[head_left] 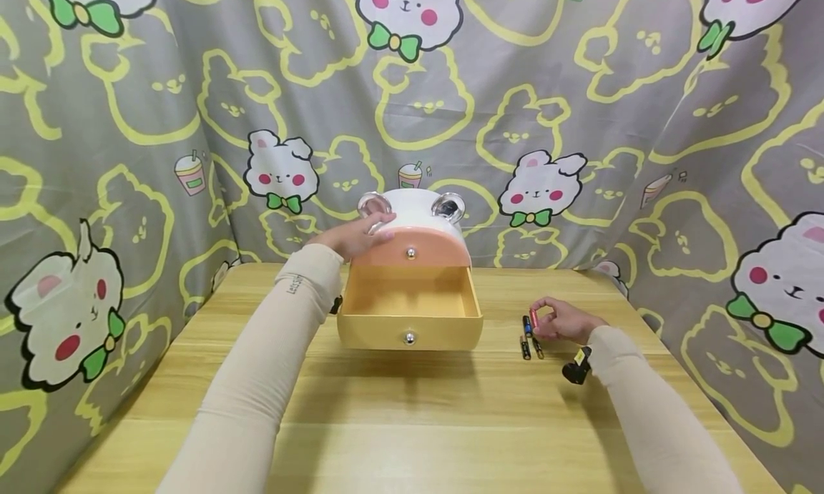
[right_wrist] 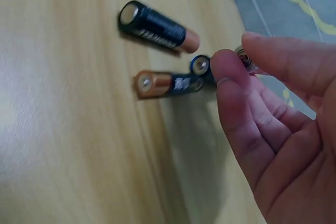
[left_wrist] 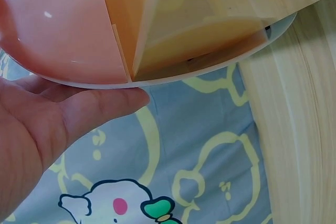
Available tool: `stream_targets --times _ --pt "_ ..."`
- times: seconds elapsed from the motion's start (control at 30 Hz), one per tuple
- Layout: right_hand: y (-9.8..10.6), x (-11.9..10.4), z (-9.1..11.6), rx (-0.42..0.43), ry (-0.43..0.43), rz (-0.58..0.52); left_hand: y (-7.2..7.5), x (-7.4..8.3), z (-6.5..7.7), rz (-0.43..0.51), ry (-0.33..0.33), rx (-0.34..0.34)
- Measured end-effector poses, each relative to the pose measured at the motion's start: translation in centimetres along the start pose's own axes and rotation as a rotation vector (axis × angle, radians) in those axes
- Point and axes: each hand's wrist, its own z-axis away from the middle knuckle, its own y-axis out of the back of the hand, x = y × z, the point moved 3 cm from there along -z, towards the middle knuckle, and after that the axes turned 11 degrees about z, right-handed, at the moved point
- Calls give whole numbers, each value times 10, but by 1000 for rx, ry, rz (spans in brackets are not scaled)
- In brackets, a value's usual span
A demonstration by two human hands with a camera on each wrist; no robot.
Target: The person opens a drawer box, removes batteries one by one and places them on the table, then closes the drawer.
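The right hand (head_left: pixel 566 321) pinches the red battery (head_left: pixel 533 318), right of the pulled-out drawer (head_left: pixel 373 333), near three other batteries (head_left: pixel 525 349) (close quarters!): pick-up step, it seems, calling for a clear lift. The left hand (head_left: pixel 356 236), thumb outstretched, rests against the cabinet (head_left: pixel 410 211).

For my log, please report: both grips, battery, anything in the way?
Right grip pinches red battery. Three more batteries nearby. Left grip touches white cabinet. Nothing seen blocking open yellow drawer.

left sleeve (head_left: pixel 254 369): dark print starting "Lets", remainder unclear | black battery with copper end (right_wrist: pixel 159 28): white lettering, too blurred to read | 2nd copper-ended battery (right_wrist: pixel 170 83), beside it: white characters, too blurred to read
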Motion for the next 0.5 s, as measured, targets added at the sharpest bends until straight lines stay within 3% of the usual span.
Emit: stream_targets --times 0.23,0.5 --pt "3 15 -2 13 -13 -5 1 -1 0 -3 -3 4" --pt "3 21 -2 92 -66 97 0 1 1 -8 -1 15"
